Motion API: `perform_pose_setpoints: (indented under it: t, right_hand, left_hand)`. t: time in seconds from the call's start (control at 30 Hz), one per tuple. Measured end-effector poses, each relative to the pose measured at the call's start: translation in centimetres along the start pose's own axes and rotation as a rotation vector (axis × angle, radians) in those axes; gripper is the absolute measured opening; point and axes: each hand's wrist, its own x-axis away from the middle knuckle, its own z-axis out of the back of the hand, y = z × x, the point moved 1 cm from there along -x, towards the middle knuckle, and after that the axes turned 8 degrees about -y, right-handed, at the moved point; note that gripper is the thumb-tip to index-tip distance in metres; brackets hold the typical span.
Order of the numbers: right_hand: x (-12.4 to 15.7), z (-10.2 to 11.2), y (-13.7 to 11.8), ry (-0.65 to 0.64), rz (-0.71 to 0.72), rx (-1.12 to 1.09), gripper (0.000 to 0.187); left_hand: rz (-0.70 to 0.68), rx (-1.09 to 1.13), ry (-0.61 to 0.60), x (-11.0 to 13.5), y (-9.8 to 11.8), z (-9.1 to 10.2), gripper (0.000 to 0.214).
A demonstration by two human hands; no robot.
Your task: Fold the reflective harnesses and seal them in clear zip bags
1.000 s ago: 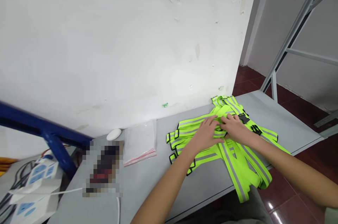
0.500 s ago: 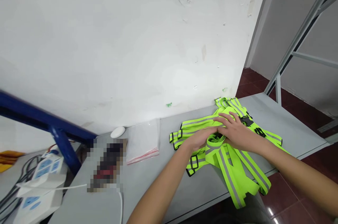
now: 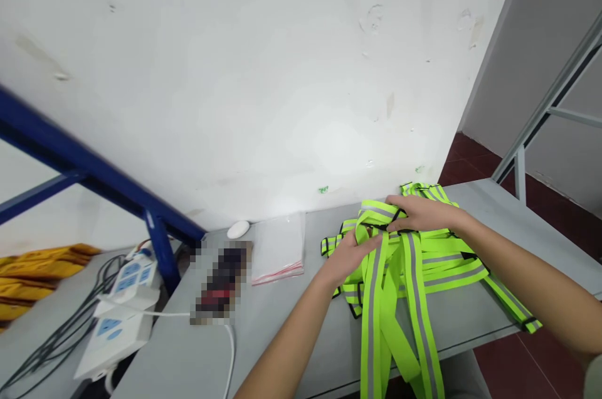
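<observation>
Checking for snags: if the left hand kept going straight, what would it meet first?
The left hand would meet the lime reflective vest straps first; it seems already against them, though depth is unclear.

I count two hands of mine, my left hand (image 3: 348, 258) and my right hand (image 3: 423, 214), on one heap of neon-yellow reflective vests (image 3: 414, 298), too tangled for me to count singly. Left of it, the one grey tabletop (image 3: 291, 336) carries one stack of clear plastic bags (image 3: 277, 248), one white round disc (image 3: 237, 229) and one blurred object (image 3: 221, 283). Toward the lower left of the frame are two white power strips (image 3: 113, 331) and one yellow cloth (image 3: 42, 270), under one blue metal frame (image 3: 94, 164).
</observation>
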Motion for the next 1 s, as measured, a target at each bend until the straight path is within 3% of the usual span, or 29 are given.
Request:
perform_pose_setpoints:
  t: [0.1,0.17,0.27,0.33,0.47,0.6,0.77,1.0]
  right_hand:
    - [-2.1,0.6,0.2,-0.016,0.047,-0.111,0.04]
    - [-3.4,0.6,1.2,0.011,0.012,-0.137,0.046]
    - [-5.1,0.3,3.8,0.095,-0.118,-0.13,0.055]
    - [-5.8,0.0,5.8,0.167,-0.24,-0.123,0.066]
    - [-5.8,-0.7,8.9,0.26,-0.389,-0.115,0.072]
    - [-4.3,-1.2,10.6,0.316,-0.433,-0.103,0.072]
    - [-0.9,-2.1,11.8,0.391,-0.449,-0.087,0.073]
    - [4.5,-6.4,11.9,0.5,-0.497,-0.144,0.074]
  left_hand:
    - [0.02,0.058,0.088,-0.3,-0.6,0.6,0.054]
    - [0.016,-0.015,0.104,-0.6,-1.3,1.0,0.062]
    - [0.063,-0.335,0.187,-0.4,-2.4,1.0,0.093]
    - [0.046,-0.641,0.231,0.0,-2.8,0.1,0.1]
    - [0.003,-1.14,0.026,0.9,-3.9,-3.7,0.107]
    - [0.026,-1.389,-0.083,1.3,-5.2,-5.6,0.108]
    - [0.199,-1.476,-0.124,2.7,-4.9,-3.4,0.098]
    - [0.275,-1.398,-0.394,5.8,-2.5,-1.5,0.089]
